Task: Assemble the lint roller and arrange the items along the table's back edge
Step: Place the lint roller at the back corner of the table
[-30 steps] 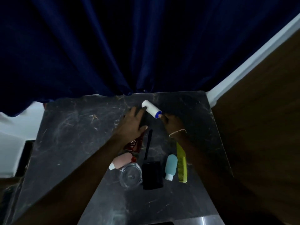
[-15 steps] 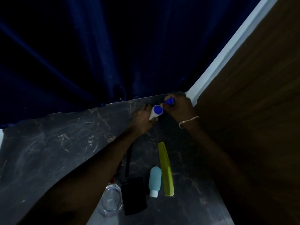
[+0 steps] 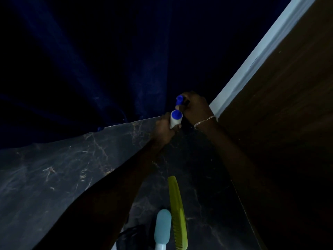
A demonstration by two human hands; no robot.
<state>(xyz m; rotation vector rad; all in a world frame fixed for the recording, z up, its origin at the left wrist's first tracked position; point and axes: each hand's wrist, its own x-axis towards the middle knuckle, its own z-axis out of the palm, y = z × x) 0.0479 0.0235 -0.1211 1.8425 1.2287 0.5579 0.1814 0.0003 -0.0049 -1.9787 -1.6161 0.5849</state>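
Observation:
The white lint roll (image 3: 175, 120) with a blue end cap is gripped in my left hand (image 3: 164, 129) near the dark marble table's back right corner (image 3: 126, 141). My right hand (image 3: 195, 110), wearing a chain bracelet, is closed around the blue lint roller handle (image 3: 179, 100), whose tip points just above the roll's blue end. The two parts sit close together; whether they touch is unclear. A yellow-green comb (image 3: 177, 212) and a light blue tube (image 3: 162, 228) lie on the table near me.
A dark blue curtain (image 3: 90, 69) hangs behind the table's back edge. A brown wooden panel (image 3: 279, 123) with a white trim strip (image 3: 252, 60) borders the right side. A dark object (image 3: 129, 235) shows partly at the bottom under my left arm.
The view has swung right and closer. Both hands carried the roll and handle from mid-table to the back right corner, and the handle tip now stands above the roll's blue end.

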